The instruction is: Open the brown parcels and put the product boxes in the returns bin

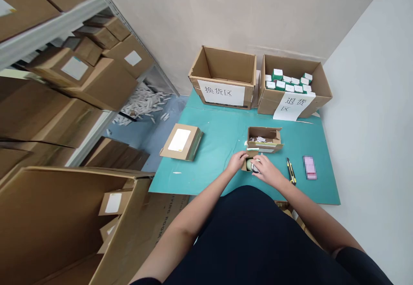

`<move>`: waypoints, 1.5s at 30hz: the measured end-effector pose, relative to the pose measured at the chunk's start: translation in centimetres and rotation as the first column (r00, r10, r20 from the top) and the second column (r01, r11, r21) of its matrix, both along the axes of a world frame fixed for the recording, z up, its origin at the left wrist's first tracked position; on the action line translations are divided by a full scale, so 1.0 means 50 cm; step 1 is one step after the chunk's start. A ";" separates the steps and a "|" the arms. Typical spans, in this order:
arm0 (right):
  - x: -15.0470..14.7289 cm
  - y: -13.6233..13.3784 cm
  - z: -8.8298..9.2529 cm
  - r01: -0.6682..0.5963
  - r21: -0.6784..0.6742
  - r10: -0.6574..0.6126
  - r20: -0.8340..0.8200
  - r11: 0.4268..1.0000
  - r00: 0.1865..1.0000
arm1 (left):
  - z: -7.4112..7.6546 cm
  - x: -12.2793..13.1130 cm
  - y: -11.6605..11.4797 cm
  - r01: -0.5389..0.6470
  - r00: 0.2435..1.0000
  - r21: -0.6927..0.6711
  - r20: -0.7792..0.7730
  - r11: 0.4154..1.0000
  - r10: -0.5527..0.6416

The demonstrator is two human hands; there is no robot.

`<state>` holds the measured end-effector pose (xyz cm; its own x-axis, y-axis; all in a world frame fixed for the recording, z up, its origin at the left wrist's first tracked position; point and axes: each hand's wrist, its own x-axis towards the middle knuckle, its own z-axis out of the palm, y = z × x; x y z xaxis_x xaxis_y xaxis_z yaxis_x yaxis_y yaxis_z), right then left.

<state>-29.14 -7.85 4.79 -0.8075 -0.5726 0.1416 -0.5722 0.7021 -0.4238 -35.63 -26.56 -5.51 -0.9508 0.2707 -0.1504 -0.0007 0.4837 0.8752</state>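
Note:
My left hand (237, 161) and my right hand (263, 169) meet over the near edge of the teal mat (206, 164), holding a small pale-green cylindrical item (249, 165) between them. Its exact kind is unclear because my fingers cover much of it. Under it lies a cardboard flap (247, 166) belonging to a small open cardboard box (263, 138), which has white paper scraps inside. To the right of my right hand lies a yellow-and-black utility knife (291, 171). Beyond it is a blurred pink item (309, 167).
A taped carton with a white label (181, 143) lies on the mat's left. At the back stand an open empty carton signed 换货区 (222, 78) and one signed 退货区 (292, 100) holding several white-and-green packages. Shelves of cartons (64, 74) and a large open carton (64, 229) fill the left.

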 end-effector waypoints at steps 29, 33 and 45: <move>-0.017 -0.026 -0.134 0.039 0.156 -0.041 0.010 0.987 0.999 | -0.007 -0.003 -0.013 -0.058 0.994 0.005 0.089 0.998 0.057; -0.011 -0.020 -0.141 0.060 0.046 -0.060 -0.005 0.997 0.998 | -0.002 -0.007 -0.015 -0.057 0.994 0.018 0.094 0.998 0.055; 0.001 -0.030 -0.204 0.681 -0.541 -0.385 0.566 0.493 0.729 | 0.025 0.023 -0.033 -0.174 0.901 0.336 0.433 0.926 0.013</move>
